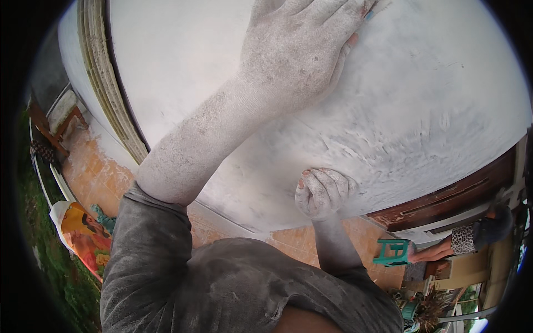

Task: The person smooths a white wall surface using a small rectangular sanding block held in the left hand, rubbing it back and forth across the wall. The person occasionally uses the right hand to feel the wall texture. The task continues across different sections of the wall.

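Near the person, a powdery white wall [433,127] fills the view. Left hand [302,53] reaches high across it, fingertips cropped, grip unclear; right hand [325,193] is a loose fist, nothing seen inside. Right: green plant pot [410,309]. Left: picture-printed sheet [83,230].

From my head, my fisheye camera looks down over my grey shirt [233,283], near my left hand [300,55], facing the white wall [422,105]; its outer edges seem too bent to judge.
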Action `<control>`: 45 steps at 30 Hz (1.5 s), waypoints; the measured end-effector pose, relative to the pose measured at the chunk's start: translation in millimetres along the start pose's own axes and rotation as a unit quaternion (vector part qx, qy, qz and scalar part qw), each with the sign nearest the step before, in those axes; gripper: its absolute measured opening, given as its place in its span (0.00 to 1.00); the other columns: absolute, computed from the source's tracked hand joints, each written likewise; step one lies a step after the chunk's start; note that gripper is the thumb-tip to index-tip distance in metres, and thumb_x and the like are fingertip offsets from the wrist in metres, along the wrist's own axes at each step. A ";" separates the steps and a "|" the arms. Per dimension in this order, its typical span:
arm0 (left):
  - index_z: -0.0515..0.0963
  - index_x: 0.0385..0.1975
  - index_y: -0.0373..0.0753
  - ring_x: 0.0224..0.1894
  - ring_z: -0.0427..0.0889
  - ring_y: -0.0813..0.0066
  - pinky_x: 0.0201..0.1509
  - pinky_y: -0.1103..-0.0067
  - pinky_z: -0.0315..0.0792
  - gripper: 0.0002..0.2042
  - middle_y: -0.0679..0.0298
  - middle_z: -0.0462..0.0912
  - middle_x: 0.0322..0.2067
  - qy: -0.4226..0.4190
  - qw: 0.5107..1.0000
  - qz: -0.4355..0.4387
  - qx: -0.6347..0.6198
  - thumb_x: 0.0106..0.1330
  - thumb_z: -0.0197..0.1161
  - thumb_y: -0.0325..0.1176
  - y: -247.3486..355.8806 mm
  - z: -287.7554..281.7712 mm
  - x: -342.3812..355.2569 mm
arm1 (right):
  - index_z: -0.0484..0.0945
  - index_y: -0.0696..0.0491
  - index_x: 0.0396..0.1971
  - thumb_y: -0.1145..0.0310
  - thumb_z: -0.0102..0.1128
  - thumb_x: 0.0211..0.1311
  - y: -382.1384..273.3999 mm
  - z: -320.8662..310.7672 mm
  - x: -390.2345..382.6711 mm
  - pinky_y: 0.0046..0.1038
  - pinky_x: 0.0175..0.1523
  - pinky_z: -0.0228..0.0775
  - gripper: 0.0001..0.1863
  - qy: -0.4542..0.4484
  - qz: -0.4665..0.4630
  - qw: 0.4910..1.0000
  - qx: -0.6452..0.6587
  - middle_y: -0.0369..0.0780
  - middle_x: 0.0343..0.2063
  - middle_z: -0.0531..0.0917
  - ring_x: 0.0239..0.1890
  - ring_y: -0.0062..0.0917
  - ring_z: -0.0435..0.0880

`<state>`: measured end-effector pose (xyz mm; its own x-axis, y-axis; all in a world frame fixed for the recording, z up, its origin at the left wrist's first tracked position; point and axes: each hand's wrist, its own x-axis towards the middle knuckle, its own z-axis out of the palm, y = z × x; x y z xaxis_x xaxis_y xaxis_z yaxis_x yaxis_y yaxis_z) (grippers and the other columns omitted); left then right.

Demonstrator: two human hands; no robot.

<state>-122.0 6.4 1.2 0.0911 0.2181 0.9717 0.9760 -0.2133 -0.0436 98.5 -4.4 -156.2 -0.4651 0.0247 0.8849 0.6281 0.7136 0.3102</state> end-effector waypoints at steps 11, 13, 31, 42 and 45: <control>0.46 0.78 0.34 0.82 0.38 0.50 0.78 0.41 0.26 0.34 0.45 0.45 0.78 -0.081 0.994 -0.030 -0.069 0.74 0.49 0.28 -16.6 19.2 -103.7 | 0.85 0.40 0.34 0.61 0.66 0.63 1.2 -5.7 1.9 0.29 0.49 0.64 0.02 -0.029 0.001 1.000 -0.009 0.24 0.34 0.85 0.39 0.19 0.82; 0.50 0.77 0.34 0.81 0.42 0.52 0.77 0.40 0.30 0.32 0.47 0.49 0.78 -0.022 0.999 -0.009 -0.049 0.74 0.49 0.30 -24.9 23.6 -55.7 | 0.85 0.40 0.34 0.61 0.66 0.63 -0.1 -3.0 0.8 0.29 0.49 0.64 0.03 -0.013 0.001 1.000 -0.012 0.24 0.34 0.85 0.39 0.19 0.81; 0.52 0.77 0.35 0.80 0.45 0.44 0.79 0.46 0.30 0.32 0.44 0.55 0.76 -0.037 0.996 -0.023 -0.084 0.81 0.39 0.51 -34.4 36.0 -65.4 | 0.85 0.40 0.31 0.60 0.64 0.64 5.6 10.0 -5.1 0.28 0.48 0.63 0.04 0.034 -0.006 0.999 -0.008 0.25 0.29 0.85 0.36 0.19 0.81; 0.48 0.76 0.27 0.81 0.39 0.41 0.77 0.42 0.24 0.50 0.34 0.49 0.75 -0.025 0.998 0.037 -0.034 0.72 0.43 0.70 -41.9 22.0 -41.2 | 0.86 0.41 0.32 0.60 0.64 0.63 5.5 6.5 -2.0 0.27 0.49 0.62 0.05 0.022 -0.018 1.000 -0.004 0.24 0.27 0.85 0.35 0.18 0.80; 0.48 0.76 0.27 0.81 0.37 0.42 0.77 0.42 0.23 0.52 0.34 0.48 0.75 -0.064 0.998 -0.010 -0.019 0.70 0.44 0.72 -29.8 26.4 -90.5 | 0.86 0.41 0.32 0.59 0.63 0.63 6.9 8.4 -3.0 0.26 0.50 0.62 0.05 0.032 -0.022 0.999 -0.006 0.25 0.27 0.85 0.35 0.18 0.80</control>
<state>-154.2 18.2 -91.6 0.0993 0.3428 0.9341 0.9696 -0.2442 -0.0135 99.0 6.3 -159.7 -0.4513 -0.0515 0.8909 0.6152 0.7052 0.3524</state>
